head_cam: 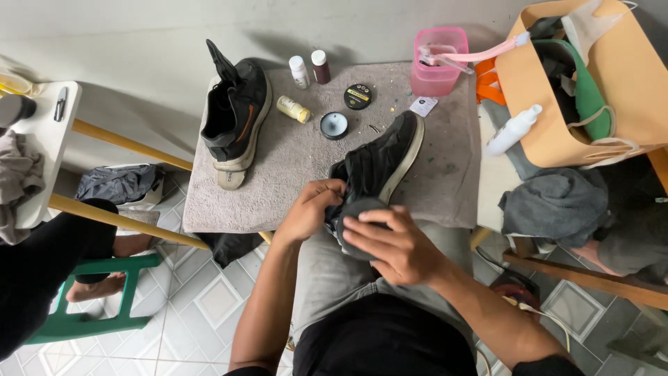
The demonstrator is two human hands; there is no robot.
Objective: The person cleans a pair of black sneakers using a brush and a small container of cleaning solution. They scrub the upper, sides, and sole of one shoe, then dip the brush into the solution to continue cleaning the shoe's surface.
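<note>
A white side table point(43, 139) is standing far left of the grey towel mat point(292, 174), carrying a crumpled grey rag point(17, 174) and a small dark clip point(60, 103). Below it a co-worker's bare foot point(94, 287) is resting on a green plastic stool point(97, 306), well left of the mat's front edge.

On the mat's left part an upright black high-top shoe point(233, 115) with a pale sole is standing, toe toward the near edge. Along the mat's back edge two small white bottles are sitting, one white-capped point(299, 71) and one dark-capped point(320, 67). A yellowish little bottle point(293, 108) is lying on its side just in front of them. A round black tin point(358, 96) with a gold-printed label is lying closed beside its open twin, a round tin with a pale inside point(335, 125). A translucent pink tub point(438, 61) is occupying the mat's back right corner, with a small white card point(423, 106) near it.

At the mat's front edge the left hand point(306, 209) is gripping the collar of a second black shoe point(383, 163), fingers curled shut around the fabric. The right hand point(393, 240) is pressing a dark cloth point(362, 216) against the shoe's heel, fingers spread and bent over it. The shoe is lying half on the mat, half over the person's grey-trousered lap.

Right of the mat a tan paper bag point(550, 118) is gaping open beside a white spray bottle point(511, 131) and a heaped grey towel point(557, 202). Bare mat is remaining between the two shoes.
</note>
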